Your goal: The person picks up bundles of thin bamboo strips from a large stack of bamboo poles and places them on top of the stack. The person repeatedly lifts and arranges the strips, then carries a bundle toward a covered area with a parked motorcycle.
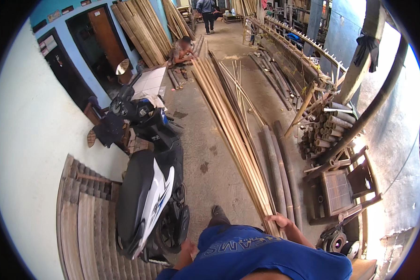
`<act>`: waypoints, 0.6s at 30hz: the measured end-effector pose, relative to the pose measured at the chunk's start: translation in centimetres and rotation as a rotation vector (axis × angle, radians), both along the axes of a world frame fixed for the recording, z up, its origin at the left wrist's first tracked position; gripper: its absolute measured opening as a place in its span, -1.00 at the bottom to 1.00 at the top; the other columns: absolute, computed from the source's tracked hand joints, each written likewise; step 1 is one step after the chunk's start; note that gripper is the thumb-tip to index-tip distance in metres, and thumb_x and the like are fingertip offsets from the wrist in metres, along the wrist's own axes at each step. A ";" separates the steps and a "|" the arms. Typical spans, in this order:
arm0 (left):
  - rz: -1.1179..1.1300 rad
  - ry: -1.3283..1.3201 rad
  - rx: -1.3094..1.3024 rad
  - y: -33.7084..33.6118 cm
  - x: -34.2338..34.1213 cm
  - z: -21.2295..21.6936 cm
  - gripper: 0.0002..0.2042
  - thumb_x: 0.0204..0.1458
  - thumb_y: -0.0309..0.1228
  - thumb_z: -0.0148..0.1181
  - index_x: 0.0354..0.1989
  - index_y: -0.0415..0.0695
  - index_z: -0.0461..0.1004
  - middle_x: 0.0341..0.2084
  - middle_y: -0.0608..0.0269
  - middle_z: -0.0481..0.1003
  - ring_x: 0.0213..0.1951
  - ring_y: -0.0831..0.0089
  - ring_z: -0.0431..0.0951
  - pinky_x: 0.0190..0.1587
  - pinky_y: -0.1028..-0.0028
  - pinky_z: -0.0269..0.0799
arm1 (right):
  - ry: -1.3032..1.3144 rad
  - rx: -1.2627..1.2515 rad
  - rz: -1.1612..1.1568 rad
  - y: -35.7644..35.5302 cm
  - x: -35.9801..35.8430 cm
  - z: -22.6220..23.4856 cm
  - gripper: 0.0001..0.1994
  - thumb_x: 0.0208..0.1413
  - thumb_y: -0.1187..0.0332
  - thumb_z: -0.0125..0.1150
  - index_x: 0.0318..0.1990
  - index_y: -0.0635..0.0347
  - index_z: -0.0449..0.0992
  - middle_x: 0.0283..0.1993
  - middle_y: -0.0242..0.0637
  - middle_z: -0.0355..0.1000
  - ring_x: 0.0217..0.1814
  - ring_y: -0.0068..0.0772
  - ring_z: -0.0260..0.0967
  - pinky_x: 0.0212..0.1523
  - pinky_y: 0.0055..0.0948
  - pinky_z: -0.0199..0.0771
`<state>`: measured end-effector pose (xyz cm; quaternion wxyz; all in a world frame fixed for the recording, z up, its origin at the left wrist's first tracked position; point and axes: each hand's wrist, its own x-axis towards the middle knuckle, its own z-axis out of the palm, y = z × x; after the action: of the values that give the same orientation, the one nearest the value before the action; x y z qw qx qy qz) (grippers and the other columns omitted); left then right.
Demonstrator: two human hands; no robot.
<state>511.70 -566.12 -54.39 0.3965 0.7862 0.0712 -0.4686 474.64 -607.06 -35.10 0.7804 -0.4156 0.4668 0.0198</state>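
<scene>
A long bundle of split bamboo strips (233,133) stretches from beside my body away down the floor, toward a crouching person (182,51). My right hand (279,220) is closed around the near end of these strips, at my right hip. Low at my left side hangs my left hand (188,247), close to the rear of a parked scooter (147,200). Its fingers are too small and unclear to show whether they hold anything.
Thick dark bamboo poles (275,168) lie right of the strips. Further right are a stack of cut bamboo pieces (331,126) and a bamboo chair (343,191). Bamboo slats (142,32) lean against the far-left wall. Another person (206,14) stands far back.
</scene>
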 end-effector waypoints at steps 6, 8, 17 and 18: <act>-0.087 0.030 -0.521 -36.7 21.6 21.4 -0.25 0.23 0.12 0.24 0.47 0.01 0.16 0.23 0.07 0.39 0.19 0.19 0.44 0.17 0.04 0.44 | -0.092 -0.204 0.052 -11.8 18.2 8.7 -0.60 -0.07 0.28 0.40 -0.08 0.33 0.64 -0.21 -0.15 0.63 -0.19 -0.24 0.60 -0.09 -0.25 0.60; -0.149 -0.009 -0.812 -45.9 25.3 26.6 -0.14 0.22 0.18 0.22 0.56 0.15 -0.07 0.26 0.09 0.35 0.20 0.16 0.44 0.13 0.01 0.45 | -0.151 -0.227 0.121 -16.1 23.2 8.5 -0.50 -0.13 0.22 0.44 -0.02 0.35 0.62 -0.23 -0.17 0.62 -0.21 -0.25 0.57 -0.09 -0.25 0.58; 0.055 -0.071 -1.236 -75.2 37.4 33.7 0.06 0.14 0.07 0.38 0.59 0.11 -0.32 0.37 0.02 0.16 0.35 0.17 0.29 0.30 0.11 0.36 | -0.094 -0.571 0.319 -38.5 45.8 9.8 -0.30 -0.10 0.11 0.53 0.20 0.32 0.54 0.07 -0.06 0.61 0.13 -0.19 0.51 0.22 -0.29 0.43; 0.096 -0.116 -1.224 -77.8 39.4 34.3 0.05 0.15 0.04 0.39 0.59 0.07 -0.30 0.37 0.02 0.16 0.35 0.18 0.29 0.30 0.13 0.36 | -0.095 -0.598 0.333 -41.7 48.3 11.2 -0.30 -0.09 0.10 0.53 0.20 0.31 0.54 0.08 -0.05 0.61 0.14 -0.19 0.52 0.23 -0.29 0.43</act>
<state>551.13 -643.97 -20.12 0.7996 0.4364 -0.1971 -0.3625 522.97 -648.74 -23.94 0.6309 -0.6969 0.3410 -0.0103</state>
